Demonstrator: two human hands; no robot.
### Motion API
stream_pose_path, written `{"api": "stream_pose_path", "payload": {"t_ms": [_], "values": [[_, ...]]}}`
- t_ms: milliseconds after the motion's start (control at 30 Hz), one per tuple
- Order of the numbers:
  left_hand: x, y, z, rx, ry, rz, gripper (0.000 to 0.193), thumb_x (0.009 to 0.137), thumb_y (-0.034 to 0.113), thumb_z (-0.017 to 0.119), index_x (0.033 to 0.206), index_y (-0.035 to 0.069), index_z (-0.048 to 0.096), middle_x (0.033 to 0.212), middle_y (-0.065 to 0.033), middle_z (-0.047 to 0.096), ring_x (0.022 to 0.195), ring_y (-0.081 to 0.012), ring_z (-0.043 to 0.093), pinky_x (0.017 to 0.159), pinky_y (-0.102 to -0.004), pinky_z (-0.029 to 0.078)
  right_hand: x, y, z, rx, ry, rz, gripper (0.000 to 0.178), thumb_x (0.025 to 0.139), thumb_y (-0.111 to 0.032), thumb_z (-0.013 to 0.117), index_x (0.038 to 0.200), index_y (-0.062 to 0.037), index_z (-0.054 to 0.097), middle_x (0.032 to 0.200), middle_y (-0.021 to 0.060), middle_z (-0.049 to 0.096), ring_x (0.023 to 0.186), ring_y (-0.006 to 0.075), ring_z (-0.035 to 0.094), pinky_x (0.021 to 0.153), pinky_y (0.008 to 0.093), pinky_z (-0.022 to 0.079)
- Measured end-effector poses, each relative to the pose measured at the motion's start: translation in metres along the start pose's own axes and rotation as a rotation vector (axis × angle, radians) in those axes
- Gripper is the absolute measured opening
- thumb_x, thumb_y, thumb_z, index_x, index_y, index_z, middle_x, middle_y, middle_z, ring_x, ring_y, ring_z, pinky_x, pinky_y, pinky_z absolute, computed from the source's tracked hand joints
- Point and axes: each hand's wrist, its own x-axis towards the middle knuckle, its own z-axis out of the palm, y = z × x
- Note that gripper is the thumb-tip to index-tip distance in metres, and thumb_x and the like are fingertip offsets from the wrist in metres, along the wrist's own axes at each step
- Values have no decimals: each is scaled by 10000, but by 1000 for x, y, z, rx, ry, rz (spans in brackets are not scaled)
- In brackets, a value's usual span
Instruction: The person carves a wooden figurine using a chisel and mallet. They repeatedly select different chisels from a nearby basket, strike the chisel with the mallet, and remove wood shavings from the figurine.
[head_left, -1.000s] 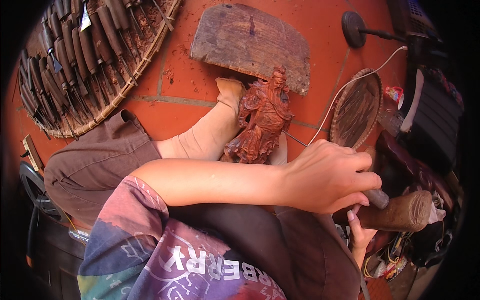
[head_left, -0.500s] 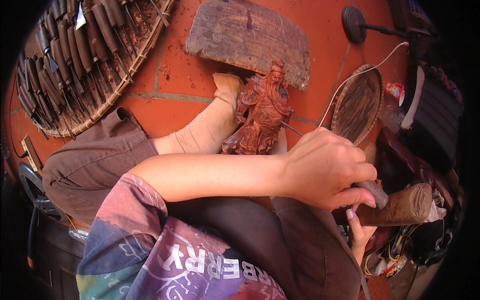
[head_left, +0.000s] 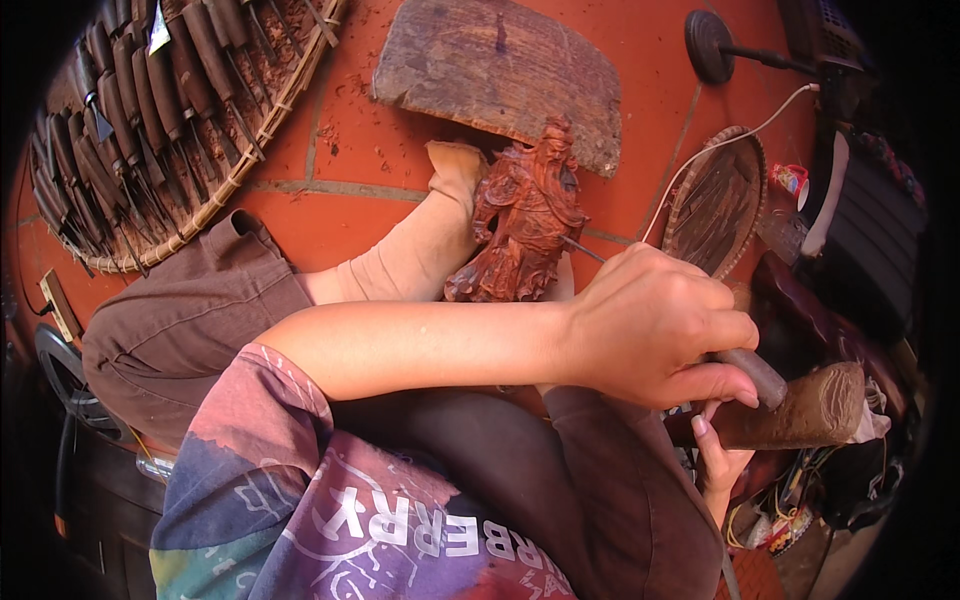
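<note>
A reddish-brown carved wooden statue (head_left: 530, 225) of a bearded, robed figure stands between my feet. My left arm crosses to the right, and my left hand (head_left: 660, 330) is closed around a chisel (head_left: 762, 380). Its thin metal shank runs to the statue's right side, while the rounded handle end sticks out beyond my thumb. Low on the right, my right hand (head_left: 715, 460) grips a thick cylindrical wooden mallet (head_left: 800, 410), whose body lies close by the chisel's handle end. Whether mallet and handle touch I cannot tell. Most of my right hand is hidden behind my left hand and the mallet.
A round woven tray (head_left: 270, 125) of several wooden-handled chisels lies at the far left. Behind the statue is a worn wooden board (head_left: 500, 75) on red floor tiles. To the right are a smaller basket (head_left: 715, 205), a white cable (head_left: 700, 150) and a dark round-based stand (head_left: 708, 48).
My left hand has shifted slightly up, and more of the chisel's handle end shows past my thumb. The statue and mallet sit in nearly the same places.
</note>
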Motion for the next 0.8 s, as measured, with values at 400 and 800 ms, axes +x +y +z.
{"api": "stream_pose_path", "payload": {"t_ms": [400, 800], "values": [[6, 2, -13, -264, 336, 57, 402, 786, 437, 774, 851, 50, 687, 651, -40, 596, 529, -194, 558, 475, -292, 405, 9, -46, -13, -485, 217, -183, 572, 757, -40, 731, 1266, 27, 478, 1120, 105, 576, 1032, 222, 555, 950, 349, 405], [3, 5, -22, -353, 423, 28, 443, 857, 440, 716, 865, 1, 662, 739, -87, 652, 606, -214, 614, 549, -290, 466, 17, -100, -3, -814, 278, -280, 573, 717, 0, 690, 1259, 84, 522, 1088, 202, 656, 1002, 299, 647, 930, 347, 459]]}}
